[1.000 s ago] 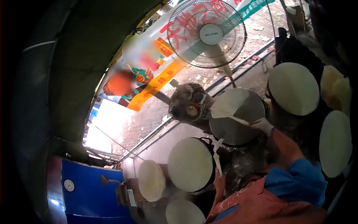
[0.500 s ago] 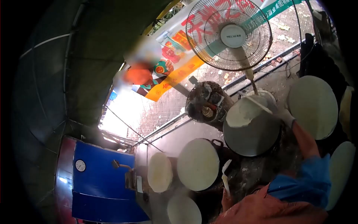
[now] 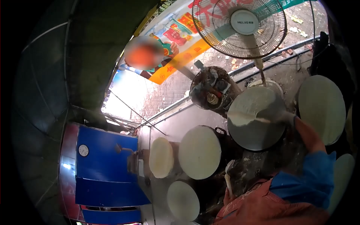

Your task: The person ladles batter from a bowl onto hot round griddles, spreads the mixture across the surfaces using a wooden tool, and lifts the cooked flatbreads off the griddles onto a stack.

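Note:
My right hand (image 3: 287, 117) is closed round a pale spreading stick (image 3: 264, 120), both blurred. The stick lies across a round dark griddle (image 3: 258, 137). Pale batter (image 3: 245, 107) covers the upper part of that griddle, and its lower part is bare and grey. My left hand (image 3: 227, 196) is low in the view near the red apron, wrapped round the handle of a scraper (image 3: 228, 177). Its whitish blade points up, apart from the griddle.
Other round griddles with pale sheets stand left (image 3: 199, 152) and right (image 3: 321, 110). A loose round sheet (image 3: 161, 158) lies farther left. Beyond the griddle are a cluttered drum (image 3: 210, 89) and a large fan (image 3: 244, 22). A person (image 3: 144, 54) is outside.
My right hand and the stick have swept over the griddle, and the batter covers more of its upper part. My left hand still holds the scraper low. The camera view has shifted.

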Demonstrator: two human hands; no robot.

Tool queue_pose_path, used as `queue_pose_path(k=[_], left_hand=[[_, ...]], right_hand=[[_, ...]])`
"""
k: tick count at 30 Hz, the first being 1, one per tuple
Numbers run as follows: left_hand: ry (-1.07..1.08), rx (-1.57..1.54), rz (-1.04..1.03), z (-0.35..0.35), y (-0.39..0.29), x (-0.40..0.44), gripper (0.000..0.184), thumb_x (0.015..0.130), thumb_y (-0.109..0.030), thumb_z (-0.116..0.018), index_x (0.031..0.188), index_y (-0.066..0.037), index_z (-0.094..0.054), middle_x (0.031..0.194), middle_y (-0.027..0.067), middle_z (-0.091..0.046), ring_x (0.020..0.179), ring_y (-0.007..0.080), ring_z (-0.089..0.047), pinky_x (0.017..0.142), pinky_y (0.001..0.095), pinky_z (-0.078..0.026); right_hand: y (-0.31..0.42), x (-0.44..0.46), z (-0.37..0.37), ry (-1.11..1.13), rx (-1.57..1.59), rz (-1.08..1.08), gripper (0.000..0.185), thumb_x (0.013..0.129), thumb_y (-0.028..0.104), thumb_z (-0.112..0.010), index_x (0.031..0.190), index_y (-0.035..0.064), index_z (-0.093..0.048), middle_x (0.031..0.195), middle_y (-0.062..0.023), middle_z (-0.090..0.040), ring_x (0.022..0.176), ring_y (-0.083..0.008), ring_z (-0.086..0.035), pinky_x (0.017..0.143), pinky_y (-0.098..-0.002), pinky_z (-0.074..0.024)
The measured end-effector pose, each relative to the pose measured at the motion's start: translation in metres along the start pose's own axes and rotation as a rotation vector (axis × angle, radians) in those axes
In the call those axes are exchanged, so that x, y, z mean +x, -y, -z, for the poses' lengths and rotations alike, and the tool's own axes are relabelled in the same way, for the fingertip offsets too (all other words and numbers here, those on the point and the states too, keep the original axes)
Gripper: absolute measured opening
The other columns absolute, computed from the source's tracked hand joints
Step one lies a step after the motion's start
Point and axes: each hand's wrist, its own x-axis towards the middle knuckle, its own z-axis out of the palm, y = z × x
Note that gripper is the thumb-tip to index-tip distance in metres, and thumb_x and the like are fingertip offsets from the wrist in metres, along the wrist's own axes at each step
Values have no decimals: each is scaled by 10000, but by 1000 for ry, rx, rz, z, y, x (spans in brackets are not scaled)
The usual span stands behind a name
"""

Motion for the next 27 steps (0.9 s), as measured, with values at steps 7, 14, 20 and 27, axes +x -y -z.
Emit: queue_pose_path(k=[7,14,20,27], left_hand=[[-39,-53,55,-3,1,-8,632,804,-53,-540,1400,-93,-333,1224,88,-488,1001,180,-484,811,273,-404],[-47,-70,95,0,8,-21,637,805,-48,-541,1404,-103,-331,1182,71,-509,941,158,-492,770,268,-414],[-71,-104,118,2,13,-36,642,806,-44,-541,1408,-112,-329,1146,56,-527,889,140,-500,735,264,-423],[-71,-116,145,12,10,-60,648,807,-40,-542,1412,-122,-327,1104,38,-548,829,118,-508,695,258,-433]], right_hand=[[81,-22,18,-208,412,58,225,665,153,-786,833,20,-717,814,-45,-678,772,-124,-600,710,-266,-481],[25,-9,21,256,-36,-88,289,711,258,-750,888,33,-709,840,-58,-682,771,-117,-578,705,-302,-463],[44,22,46,193,-72,198,270,719,268,-726,810,20,-667,715,-30,-613,666,-126,-532,601,-310,-428],[52,25,26,381,-199,269,147,721,187,-717,726,48,-669,590,-20,-563,456,-124,-476,404,-290,-362]])
